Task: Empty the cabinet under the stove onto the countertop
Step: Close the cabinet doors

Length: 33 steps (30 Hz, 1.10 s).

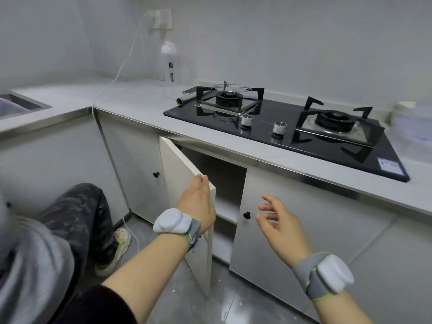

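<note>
Under the black two-burner stove (280,134) the cabinet has two white doors. The left door (180,174) is swung out towards me, and my left hand (198,202) grips its free edge near the top. The right door (280,230) is closed, with a small black knob (246,215). My right hand (278,220) hovers just right of that knob, fingers spread, holding nothing. Through the gap I see a dark interior (224,181) with a pale shelf; no contents can be made out. The grey countertop (140,101) runs left of the stove.
A white bottle (170,64) stands by the wall behind the stove's left burner, with a foil roll (184,99) beside it. A white cable hangs from a wall socket (161,18) across the counter. A sink (18,104) is far left. My knee and shoe are at the lower left.
</note>
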Tool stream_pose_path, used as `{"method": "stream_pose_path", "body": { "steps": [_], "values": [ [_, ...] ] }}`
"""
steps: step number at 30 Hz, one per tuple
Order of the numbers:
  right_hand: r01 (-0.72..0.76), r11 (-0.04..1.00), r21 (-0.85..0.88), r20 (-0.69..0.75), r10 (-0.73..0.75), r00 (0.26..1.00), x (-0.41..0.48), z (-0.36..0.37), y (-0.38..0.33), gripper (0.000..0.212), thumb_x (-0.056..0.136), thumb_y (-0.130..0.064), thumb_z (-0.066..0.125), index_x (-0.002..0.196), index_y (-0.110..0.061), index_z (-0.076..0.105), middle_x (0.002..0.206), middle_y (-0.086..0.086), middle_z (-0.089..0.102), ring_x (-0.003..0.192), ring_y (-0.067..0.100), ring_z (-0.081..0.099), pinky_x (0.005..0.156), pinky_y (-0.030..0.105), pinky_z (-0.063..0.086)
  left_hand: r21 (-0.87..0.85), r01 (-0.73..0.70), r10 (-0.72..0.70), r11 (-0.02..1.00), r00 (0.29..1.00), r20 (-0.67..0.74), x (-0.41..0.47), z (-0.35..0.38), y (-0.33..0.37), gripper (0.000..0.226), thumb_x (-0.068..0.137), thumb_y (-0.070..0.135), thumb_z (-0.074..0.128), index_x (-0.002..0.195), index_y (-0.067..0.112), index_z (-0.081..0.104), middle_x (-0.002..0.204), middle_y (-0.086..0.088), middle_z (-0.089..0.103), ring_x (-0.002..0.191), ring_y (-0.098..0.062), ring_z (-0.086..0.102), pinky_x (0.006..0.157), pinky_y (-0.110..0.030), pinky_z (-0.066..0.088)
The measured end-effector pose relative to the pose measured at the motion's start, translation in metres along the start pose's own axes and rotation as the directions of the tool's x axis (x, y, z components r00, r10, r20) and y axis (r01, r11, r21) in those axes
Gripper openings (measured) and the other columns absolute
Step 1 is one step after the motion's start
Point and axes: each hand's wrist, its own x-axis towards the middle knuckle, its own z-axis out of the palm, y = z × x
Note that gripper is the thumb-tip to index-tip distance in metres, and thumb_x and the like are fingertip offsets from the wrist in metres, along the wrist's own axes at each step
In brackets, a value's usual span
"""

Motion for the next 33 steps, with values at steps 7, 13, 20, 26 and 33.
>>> {"method": "stream_pose_path", "body": {
  "steps": [7, 13, 20, 26, 33],
  "values": [
    [-0.038, 0.999, 0.014, -0.028, 0.038, 0.999, 0.008, -0.019, 0.031, 0.043, 0.087, -0.011, 0.06, 0.128, -0.018, 0.051, 0.104, -0.002, 0.06, 0.086, 0.002, 0.058, 0.068, 0.004, 0.044, 0.035, 0.005, -0.005, 0.999, 1.0, -0.015, 0.016, 0.014, 0.016, 0.074, 0.088, 0.028, 0.05, 0.148, 0.011, 0.01, 0.152, -0.006, 0.01, 0.114, -0.033, 0.052, 0.097, -0.036, 0.046],
    [-0.062, 0.998, 0.027, -0.028, 0.063, 0.998, 0.012, -0.027, 0.049, 0.043, 0.088, -0.011, 0.06, 0.129, -0.019, 0.049, 0.107, -0.001, 0.06, 0.088, 0.002, 0.058, 0.068, 0.004, 0.044, 0.024, -0.006, 0.007, 1.0, 1.0, -0.028, 0.035, 0.029, 0.031, 0.082, 0.087, 0.032, 0.052, 0.15, 0.013, 0.003, 0.156, -0.004, 0.003, 0.116, -0.032, 0.051, 0.094, -0.034, 0.045],
    [-0.087, 0.996, 0.01, -0.038, 0.087, 0.995, 0.018, -0.031, 0.066, 0.044, 0.087, -0.01, 0.06, 0.129, -0.017, 0.05, 0.106, -0.001, 0.06, 0.087, 0.005, 0.059, 0.069, 0.007, 0.044, -0.021, -0.057, 0.055, 0.998, 0.997, -0.063, 0.06, 0.042, 0.035, 0.082, 0.084, 0.032, 0.052, 0.149, 0.013, 0.007, 0.153, -0.006, 0.007, 0.111, -0.034, 0.054, 0.088, -0.035, 0.05],
    [-0.095, 0.995, 0.003, -0.044, 0.095, 0.994, 0.025, -0.032, 0.072, 0.044, 0.087, -0.01, 0.06, 0.129, -0.016, 0.05, 0.106, 0.0, 0.06, 0.087, 0.006, 0.059, 0.069, 0.004, 0.045, -0.28, -0.092, 0.077, 0.956, 0.995, -0.066, 0.076, 0.059, 0.041, 0.089, 0.082, 0.024, 0.056, 0.15, 0.016, -0.001, 0.156, 0.001, -0.011, 0.125, -0.032, 0.045, 0.088, -0.027, 0.044],
    [-0.12, 0.993, -0.014, -0.044, 0.119, 0.992, 0.038, -0.031, 0.089, 0.044, 0.086, -0.008, 0.061, 0.128, -0.015, 0.05, 0.104, 0.0, 0.06, 0.086, 0.006, 0.06, 0.068, 0.002, 0.043, -0.652, -0.106, -0.025, 0.75, 0.982, -0.188, 0.074, 0.088, 0.038, 0.086, 0.078, 0.022, 0.05, 0.15, 0.015, 0.004, 0.157, 0.005, -0.01, 0.128, -0.002, 0.034, 0.097, -0.018, 0.044]
  ]
}}
